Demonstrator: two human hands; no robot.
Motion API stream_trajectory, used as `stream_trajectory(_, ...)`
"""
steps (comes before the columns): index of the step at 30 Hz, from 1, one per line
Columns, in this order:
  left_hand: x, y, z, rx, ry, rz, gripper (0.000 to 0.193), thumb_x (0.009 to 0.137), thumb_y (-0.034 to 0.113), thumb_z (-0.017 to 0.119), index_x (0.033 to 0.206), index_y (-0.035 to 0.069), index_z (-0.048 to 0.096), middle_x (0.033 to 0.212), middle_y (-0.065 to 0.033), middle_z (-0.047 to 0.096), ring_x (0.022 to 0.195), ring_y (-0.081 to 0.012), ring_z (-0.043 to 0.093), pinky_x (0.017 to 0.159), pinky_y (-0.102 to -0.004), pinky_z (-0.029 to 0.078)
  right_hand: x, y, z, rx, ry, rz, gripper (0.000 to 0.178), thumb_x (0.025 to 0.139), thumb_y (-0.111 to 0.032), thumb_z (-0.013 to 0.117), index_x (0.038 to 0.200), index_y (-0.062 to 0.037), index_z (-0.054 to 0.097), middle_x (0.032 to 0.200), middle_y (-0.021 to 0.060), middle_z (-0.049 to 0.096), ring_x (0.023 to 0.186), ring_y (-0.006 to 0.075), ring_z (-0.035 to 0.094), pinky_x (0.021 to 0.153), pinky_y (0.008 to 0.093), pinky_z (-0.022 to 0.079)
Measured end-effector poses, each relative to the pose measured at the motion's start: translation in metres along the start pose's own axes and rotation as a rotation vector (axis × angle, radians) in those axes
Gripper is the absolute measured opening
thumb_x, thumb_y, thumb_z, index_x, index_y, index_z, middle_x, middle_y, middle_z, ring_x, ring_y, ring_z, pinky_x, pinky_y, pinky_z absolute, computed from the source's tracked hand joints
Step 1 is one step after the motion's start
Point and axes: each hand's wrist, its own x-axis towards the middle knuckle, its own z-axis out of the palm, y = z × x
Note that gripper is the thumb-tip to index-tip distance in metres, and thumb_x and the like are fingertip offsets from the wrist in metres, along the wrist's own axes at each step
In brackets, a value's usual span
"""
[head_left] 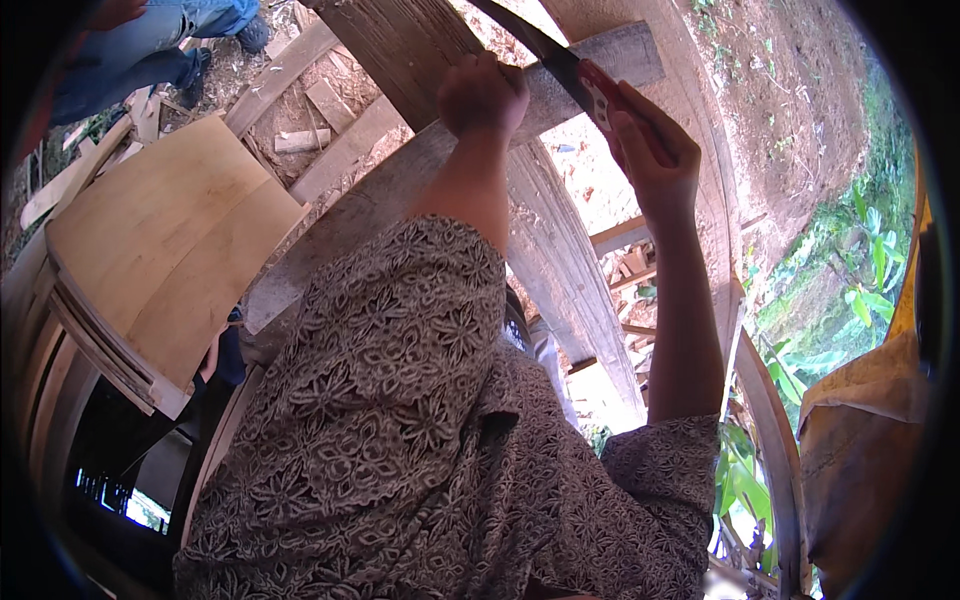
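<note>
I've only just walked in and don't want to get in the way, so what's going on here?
The person's right hand grips a handsaw by its red handle, the dark blade angled over a wooden plank. Their left hand is at the same plank, beside the blade. Whether the teeth are in the wood, I can't tell. Someone in blue jeans is off to the upper left, near scattered wood scraps.

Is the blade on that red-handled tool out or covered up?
Out: the dark blade sticks out bare past the red handle, which the right hand grips.
</note>
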Motion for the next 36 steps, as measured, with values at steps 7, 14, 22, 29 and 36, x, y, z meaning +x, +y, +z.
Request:
stream_trajectory(7,-0.004,0.008,-0.004,-0.033,-0.065,-0.086,0.040,0.097,0.040,0.048,0.103,0.010,0.074,0.115,-0.0143,0.072,0.110,-0.0333,0.069,0.094,-0.0483,0.056,-0.024,0.032,0.027,-0.127,0.030,-0.235,0.050,0.096,0.004,0.062,0.145,-0.0060,0.057,0.141,0.0078,0.067,0.130,0.0169,0.062,0.105,0.0291,0.051)
stream_trajectory(14,0.001,-0.002,0.019,-0.037,0.034,0.069,0.044,0.097,0.039,0.045,0.107,0.008,0.074,0.117,-0.0169,0.072,0.111,-0.0372,0.069,0.094,-0.0509,0.055,-0.043,0.087,0.003,-0.156,0.087,-0.175,0.049,0.095,-0.008,0.075,0.142,-0.0118,0.063,0.126,0.0119,0.073,0.112,0.0169,0.069,0.097,0.0311,0.053)
stream_trajectory(22,0.000,-0.005,0.023,-0.016,0.063,0.100,0.046,0.097,0.037,0.043,0.103,0.003,0.074,0.108,-0.0217,0.074,0.100,-0.0419,0.072,0.087,-0.0536,0.057,-0.058,0.068,-0.011,-0.121,0.056,-0.171,0.049,0.096,-0.009,0.074,0.144,-0.0119,0.062,0.126,0.0093,0.073,0.116,0.0152,0.067,0.101,0.0300,0.049)
stream_trajectory(29,-0.004,-0.007,0.018,-0.060,0.096,0.070,0.046,0.095,0.036,0.044,0.098,0.002,0.075,0.103,-0.0225,0.074,0.097,-0.0419,0.072,0.086,-0.0549,0.057,-0.129,0.069,-0.059,-0.139,0.031,-0.236,0.048,0.097,-0.005,0.072,0.143,-0.0098,0.062,0.120,0.0101,0.074,0.094,0.0091,0.066,0.080,0.0254,0.052)
stream_trajectory(36,-0.003,-0.004,0.023,-0.056,0.150,0.086,0.043,0.093,0.034,0.045,0.095,0.003,0.075,0.102,-0.0208,0.073,0.093,-0.0402,0.072,0.083,-0.0539,0.057,-0.209,0.039,-0.100,-0.195,-0.033,-0.074,0.055,0.094,0.014,0.055,0.147,-0.0025,0.054,0.140,0.0204,0.061,0.126,0.0261,0.055,0.104,0.0362,0.044)
